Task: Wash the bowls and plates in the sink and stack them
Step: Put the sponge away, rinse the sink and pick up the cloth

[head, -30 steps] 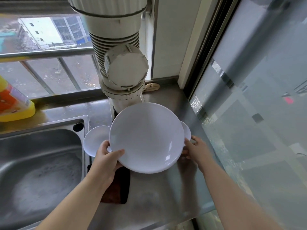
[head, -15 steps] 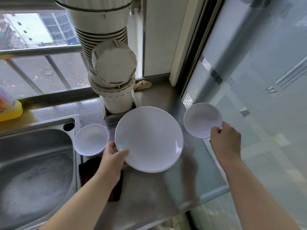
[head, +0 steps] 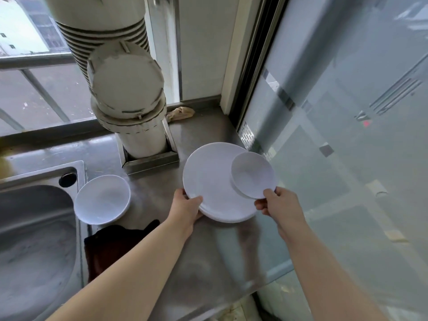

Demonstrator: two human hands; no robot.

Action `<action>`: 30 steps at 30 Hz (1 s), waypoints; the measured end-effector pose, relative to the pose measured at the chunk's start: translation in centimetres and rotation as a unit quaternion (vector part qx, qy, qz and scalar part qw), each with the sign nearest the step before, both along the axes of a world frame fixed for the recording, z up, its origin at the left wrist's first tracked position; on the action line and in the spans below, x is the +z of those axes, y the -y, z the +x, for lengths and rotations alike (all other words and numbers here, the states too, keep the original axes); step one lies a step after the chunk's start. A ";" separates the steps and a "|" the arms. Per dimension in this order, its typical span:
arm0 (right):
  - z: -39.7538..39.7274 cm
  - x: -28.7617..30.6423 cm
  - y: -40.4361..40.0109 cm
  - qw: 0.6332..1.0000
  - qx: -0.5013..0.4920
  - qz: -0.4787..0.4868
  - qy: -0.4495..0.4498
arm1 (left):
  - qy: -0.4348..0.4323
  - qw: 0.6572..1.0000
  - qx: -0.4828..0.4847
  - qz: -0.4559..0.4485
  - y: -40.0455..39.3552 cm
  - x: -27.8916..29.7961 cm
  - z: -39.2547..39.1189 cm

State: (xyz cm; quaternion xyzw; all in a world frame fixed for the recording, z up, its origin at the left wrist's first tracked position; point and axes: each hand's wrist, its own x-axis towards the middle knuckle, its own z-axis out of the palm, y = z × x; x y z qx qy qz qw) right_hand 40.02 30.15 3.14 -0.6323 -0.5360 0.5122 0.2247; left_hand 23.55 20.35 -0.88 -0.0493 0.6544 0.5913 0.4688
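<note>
While the left hand (head: 185, 208) grips the big plate (head: 213, 184) by its near-left rim to steady it, the right hand (head: 278, 202) pinches a small bowl (head: 253, 174) over its right side, probably stacking it; another bowl (head: 102, 199) waits beside the sink (head: 34, 228).

Small plate (head: 252, 176) over large plate (head: 208, 181) — bowl (head: 102, 199) left

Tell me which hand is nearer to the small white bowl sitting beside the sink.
Left. The left hand grips the large plate just right of that bowl; the right hand is farther right, holding a small dish.
</note>
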 end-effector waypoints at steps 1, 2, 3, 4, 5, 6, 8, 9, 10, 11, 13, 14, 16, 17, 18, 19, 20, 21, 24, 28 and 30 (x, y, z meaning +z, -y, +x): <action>-0.2 -0.2 0.0 1.000 0.006 -0.001 0.001 | -0.023 0.999 -0.018 -0.027 -0.3 -0.4 -0.2; -0.4 -0.3 0.1 1.000 0.013 -0.001 0.000 | -0.050 0.997 -0.036 -0.055 -0.4 -0.9 -0.5; -0.7 -0.5 0.1 1.000 0.020 -0.001 0.001 | -0.083 0.991 -0.057 -0.086 -0.5 -1.4 -0.8; -1.0 -0.6 0.1 1.000 0.028 0.000 0.003 | -0.124 0.982 -0.087 -0.117 -0.4 -1.5 -1.1; -1.4 -0.6 0.2 0.999 0.037 0.002 0.009 | -0.164 0.968 -0.124 -0.143 -0.4 -1.4 -1.4; -1.9 -0.7 0.2 0.999 0.046 0.004 0.013 | -0.196 0.954 -0.158 -0.161 -0.2 -1.4 -1.6; -2.9 -0.8 0.4 0.998 0.060 0.009 0.014 | -0.227 0.941 -0.185 -0.170 0.2 -1.4 -2.1; -3.4 -0.9 0.5 0.998 0.065 0.012 0.017 | -0.234 0.941 -0.178 -0.167 0.6 -1.5 -2.4; -3.9 -1.1 0.6 0.997 0.068 0.012 0.021 | -0.230 0.947 -0.157 -0.160 1.2 -1.6 -2.7; -4.3 -1.3 0.6 0.997 0.071 0.010 0.025 | -0.215 0.957 -0.126 -0.149 2.0 -1.5 -3.2; -4.9 -1.7 0.7 0.997 0.074 0.000 0.035 | -0.181 0.973 -0.070 -0.127 3.8 -1.3 -4.2; -5.0 -1.9 0.7 0.996 0.076 -0.001 0.042 | -0.171 0.977 -0.045 -0.117 4.9 -1.1 -4.7; -5.1 -1.8 1.0 0.995 0.081 0.008 0.060 | -0.159 0.982 -0.005 -0.099 7.1 -0.8 -5.8; -5.0 -1.7 1.3 0.993 0.077 0.022 0.084 | -0.155 0.984 0.005 -0.092 8.0 -0.4 -6.2; -4.9 -1.4 1.6 0.990 0.060 0.046 0.115 | -0.152 0.985 0.007 -0.087 8.9 -0.1 -6.6; -5.1 -1.0 2.2 0.987 0.034 0.077 0.135 | -0.146 0.986 0.005 -0.082 9.7 0.2 -6.9; -5.4 -0.4 2.8 0.984 0.011 0.119 0.133 | -0.141 0.987 0.003 -0.078 10.4 0.6 -7.1; -6.1 0.3 3.7 0.980 0.002 0.167 0.113 | -0.138 0.988 0.003 -0.074 11.0 0.9 -7.3; -9.6 1.7 7.0 0.963 0.103 0.245 0.048 | -0.138 0.988 -0.007 -0.073 13.1 1.6 -7.6; -16.0 0.9 11.6 0.932 0.321 0.162 0.053 | -0.146 0.987 -0.013 -0.073 16.3 2.5 -8.3; -19.4 -0.4 13.4 0.924 0.364 0.066 0.101 | -0.163 0.983 -0.004 -0.085 18.2 2.8 -9.2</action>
